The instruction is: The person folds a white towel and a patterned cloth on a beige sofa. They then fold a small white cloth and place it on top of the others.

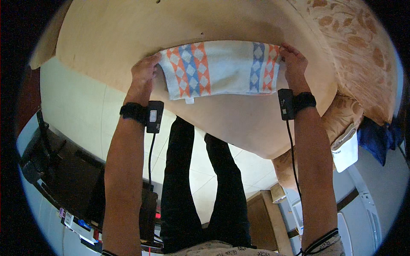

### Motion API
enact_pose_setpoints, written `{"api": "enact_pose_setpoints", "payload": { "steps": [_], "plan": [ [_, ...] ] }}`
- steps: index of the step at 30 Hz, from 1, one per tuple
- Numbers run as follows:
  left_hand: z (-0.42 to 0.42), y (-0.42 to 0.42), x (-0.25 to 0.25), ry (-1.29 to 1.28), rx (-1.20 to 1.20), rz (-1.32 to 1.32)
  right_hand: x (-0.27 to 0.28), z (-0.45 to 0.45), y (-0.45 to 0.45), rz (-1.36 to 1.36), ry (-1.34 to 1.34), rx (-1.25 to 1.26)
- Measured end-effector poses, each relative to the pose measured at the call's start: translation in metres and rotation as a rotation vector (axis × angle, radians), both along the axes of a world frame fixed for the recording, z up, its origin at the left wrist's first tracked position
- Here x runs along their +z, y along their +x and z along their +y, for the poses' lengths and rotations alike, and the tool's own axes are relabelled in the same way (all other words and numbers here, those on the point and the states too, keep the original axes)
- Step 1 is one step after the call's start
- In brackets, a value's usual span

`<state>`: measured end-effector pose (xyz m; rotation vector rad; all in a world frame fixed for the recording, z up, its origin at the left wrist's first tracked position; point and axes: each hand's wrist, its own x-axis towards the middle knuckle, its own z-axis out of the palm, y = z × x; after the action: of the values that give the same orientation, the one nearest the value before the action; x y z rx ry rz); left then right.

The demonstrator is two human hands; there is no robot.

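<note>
A white terry towel (229, 68) with orange and blue diamond bands hangs stretched between my two hands, over a beige padded surface. My left hand (145, 68) pinches its upper left corner. The upper right corner is gripped by my right hand (294, 60). A small white tag (189, 100) sticks out from the towel's lower left edge. Each wrist wears a black strap with a black box and cable.
The beige surface (243, 121) ends in a curved edge above my dark-trousered legs. Brown patterned fabric (355, 48) lies at the right, with a white pouch-like item (346, 152) below it. Dark furniture (70, 172) stands at lower left, a wooden cabinet (262, 220) at lower right.
</note>
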<state>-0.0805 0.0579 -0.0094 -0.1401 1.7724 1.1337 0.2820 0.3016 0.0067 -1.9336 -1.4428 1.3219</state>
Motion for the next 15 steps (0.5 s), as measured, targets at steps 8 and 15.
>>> {"api": "enact_pose_setpoints", "payload": {
  "steps": [8,15],
  "plan": [
    [-0.007,0.016,-0.013,0.134,0.085,0.166,-0.010,-0.012,-0.003,0.081,0.142,0.030],
    [-0.002,0.031,0.007,-0.056,-0.352,0.883,0.017,-0.025,-0.007,-0.290,0.367,0.262]
  ]
}}
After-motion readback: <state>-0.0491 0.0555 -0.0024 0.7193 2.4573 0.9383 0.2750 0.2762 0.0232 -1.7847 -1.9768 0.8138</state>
